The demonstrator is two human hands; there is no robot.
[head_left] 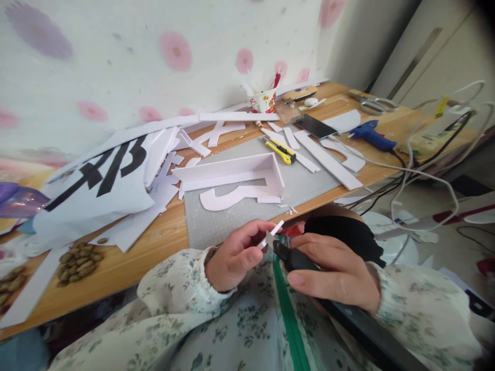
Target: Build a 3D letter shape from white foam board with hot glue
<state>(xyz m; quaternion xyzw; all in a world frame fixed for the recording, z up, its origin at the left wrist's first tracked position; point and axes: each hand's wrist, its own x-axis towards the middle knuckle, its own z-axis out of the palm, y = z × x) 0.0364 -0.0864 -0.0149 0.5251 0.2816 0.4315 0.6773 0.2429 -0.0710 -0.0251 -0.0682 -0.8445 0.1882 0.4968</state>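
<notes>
Over at the lower left, a cluster of small brown pieces (81, 264) sits on the wooden surface (170, 226), with a white sheet (127, 203) marked in bold black strokes above it. Toward the centre, a white open-sided form (228, 172) stands on the grey mat (204, 226), a curved white piece (228, 198) lying just in front. Below, lower centre, here's the left hand (237, 253), thumb and fingers nearly together, pinching a small white strip (278, 226)! That strip sits between the two hands, at the left fingertips, a metal blade (270, 239) right up against it; whether it bites in, I can't tell. Right of that, the right hand (336, 270) is wrapped around the blade's black handle (297, 258). Finally, upper right: a blue glue gun (373, 136).
</notes>
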